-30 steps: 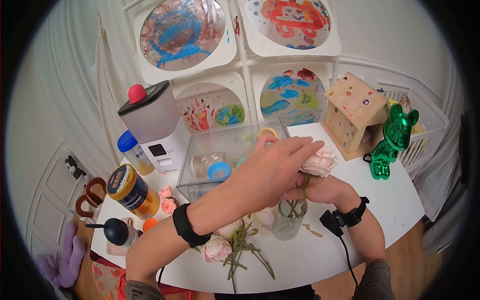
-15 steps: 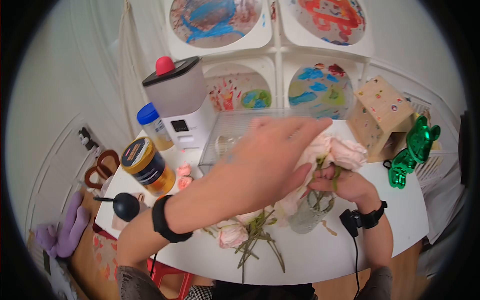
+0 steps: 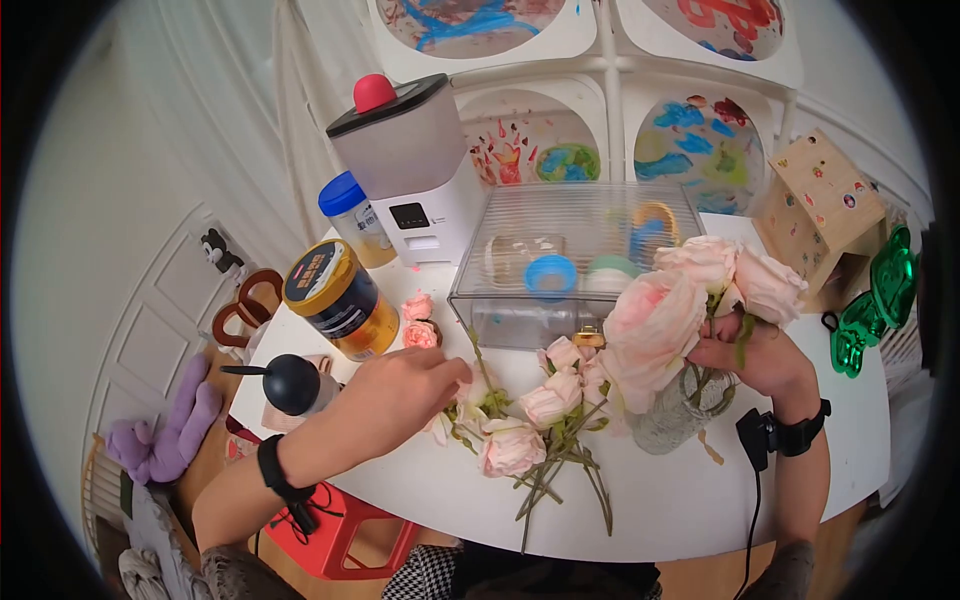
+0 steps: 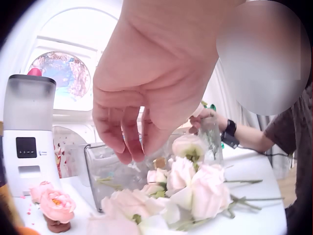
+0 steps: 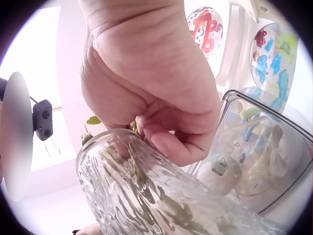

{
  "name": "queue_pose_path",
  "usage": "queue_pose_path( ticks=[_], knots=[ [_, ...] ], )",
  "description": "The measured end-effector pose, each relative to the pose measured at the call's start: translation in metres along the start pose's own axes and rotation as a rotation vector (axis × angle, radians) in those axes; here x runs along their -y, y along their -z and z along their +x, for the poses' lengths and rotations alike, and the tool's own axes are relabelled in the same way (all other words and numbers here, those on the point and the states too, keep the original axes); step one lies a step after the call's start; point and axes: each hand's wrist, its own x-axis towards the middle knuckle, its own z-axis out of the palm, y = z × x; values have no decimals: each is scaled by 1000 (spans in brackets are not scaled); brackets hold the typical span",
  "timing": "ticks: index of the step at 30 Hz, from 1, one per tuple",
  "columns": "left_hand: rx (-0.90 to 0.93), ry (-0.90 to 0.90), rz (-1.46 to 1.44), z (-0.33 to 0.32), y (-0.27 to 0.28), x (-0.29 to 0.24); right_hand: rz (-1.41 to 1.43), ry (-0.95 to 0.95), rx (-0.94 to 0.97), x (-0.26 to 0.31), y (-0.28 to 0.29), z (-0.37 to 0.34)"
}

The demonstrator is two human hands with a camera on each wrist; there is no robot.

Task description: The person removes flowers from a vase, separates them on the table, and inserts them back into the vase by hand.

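My right hand (image 3: 762, 357) grips the stems of several pale pink roses (image 3: 655, 325) just above the mouth of a textured clear glass vase (image 3: 668, 422). In the right wrist view, green stems run down inside the glass vase (image 5: 132, 181). My left hand (image 3: 405, 395) hovers at the left end of a loose pile of pink roses (image 3: 515, 447) on the table. Seen in the left wrist view, its fingers (image 4: 129, 134) hang down, loosely bent, over the rose heads (image 4: 205, 193), with nothing visible held between them.
Behind the roses stands a clear ribbed box (image 3: 570, 225) with small items inside. Two small pink flowers (image 3: 420, 333), a gold-lidded tub (image 3: 340, 300) and a white dispenser (image 3: 430, 220) are at the left. A wooden house (image 3: 815, 200) and a shiny green bear figure (image 3: 890, 280) stand right.
My left hand has moved away from the held roses, leftward and down to the pile. My right hand keeps its grip at the vase. The head view has shifted.
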Motion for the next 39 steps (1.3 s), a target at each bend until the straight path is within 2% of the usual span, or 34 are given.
queue_pose_path(
  ticks=[2, 3, 5, 8, 9, 11, 15, 18, 21, 23, 27, 29, 32, 36, 38, 39],
  knots=[
    [-94, -268, 199, 10, -14, 11, -20, -17, -11, -6, 2, 0],
    [-99, -269, 199, 16, -19, 15, -25, -15, -12, -6, 1, 0],
    [-76, -398, 350, 28, -28, 21, 67, 14, 12, -5, -1, 0],
    [-70, -496, 429, 41, -38, 25, 24, 51, 39, 0, -1, 0],
    [-74, -502, 432, 45, -40, 27, 22, 53, 31, -1, 0, 0],
    [65, -520, 526, 52, -42, 31, 35, 42, 60, -3, 1, 1],
    [4, -546, 521, 56, -39, 37, -11, -4, 50, -3, 2, 1],
    [77, -532, 560, 55, -34, 35, 6, -64, 65, -2, 3, 0],
    [-15, -576, 423, 53, -34, 35, -29, -21, 45, 7, 0, -2],
    [42, -591, 502, 52, -35, 33, -57, -35, 48, 11, 1, -4],
    [79, -603, 451, 56, -36, 36, -31, 28, 42, 5, 1, -3],
    [110, -620, 457, 58, -34, 37, 61, 48, 49, 4, 0, -3],
    [132, -588, 412, 57, -20, 32, -28, 108, 48, 3, 2, -3],
    [35, -572, 323, 51, 9, 35, 129, 137, -41, 6, -4, -3],
    [-72, -490, 62, 49, 16, 38, 118, 150, -37, 7, -3, -3],
    [-72, -490, 64, 46, 15, 37, 119, 153, -38, 7, -3, -3]
  ],
)
